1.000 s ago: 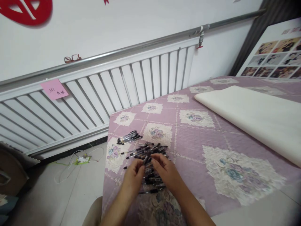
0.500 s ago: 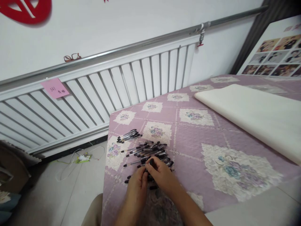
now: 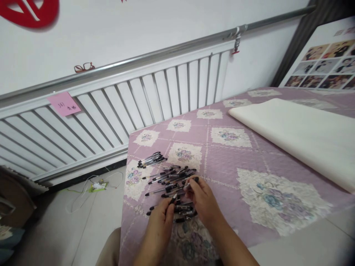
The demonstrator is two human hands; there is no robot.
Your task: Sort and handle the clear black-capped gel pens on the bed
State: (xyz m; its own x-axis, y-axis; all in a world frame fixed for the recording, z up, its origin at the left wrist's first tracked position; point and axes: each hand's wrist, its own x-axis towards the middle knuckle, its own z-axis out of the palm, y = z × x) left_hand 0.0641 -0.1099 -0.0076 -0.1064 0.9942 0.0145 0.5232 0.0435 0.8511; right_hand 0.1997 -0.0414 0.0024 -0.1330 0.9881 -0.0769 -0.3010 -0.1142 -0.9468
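My left hand [image 3: 162, 216] is closed around a pen [image 3: 173, 198], its pale pointed end sticking out past the thumb and finger. To the right, my right hand [image 3: 202, 195] pinches a short pen piece [image 3: 195, 179] with a dark end; my fingers hide part of it, so I cannot tell whether it is a cap. Under and around both hands lies a loose pile of black-and-clear pens [image 3: 173, 177], several pointing different ways. Farther back at the left, a smaller bunch of pens [image 3: 152, 159] lies roughly side by side.
A purple floral tablecloth [image 3: 194, 142] covers the table. At the right lies a folded cream sheet [image 3: 294, 133]. Behind the table stand a white radiator [image 3: 163, 98] with a pink note [image 3: 64, 104] and a pipe holding glasses [image 3: 84, 67]. A photo board [image 3: 323, 61] leans at the far right.
My hands were together over the pile and are now apart. The right hand has moved right and slightly up with the short pen piece; the left stays low with the pen.
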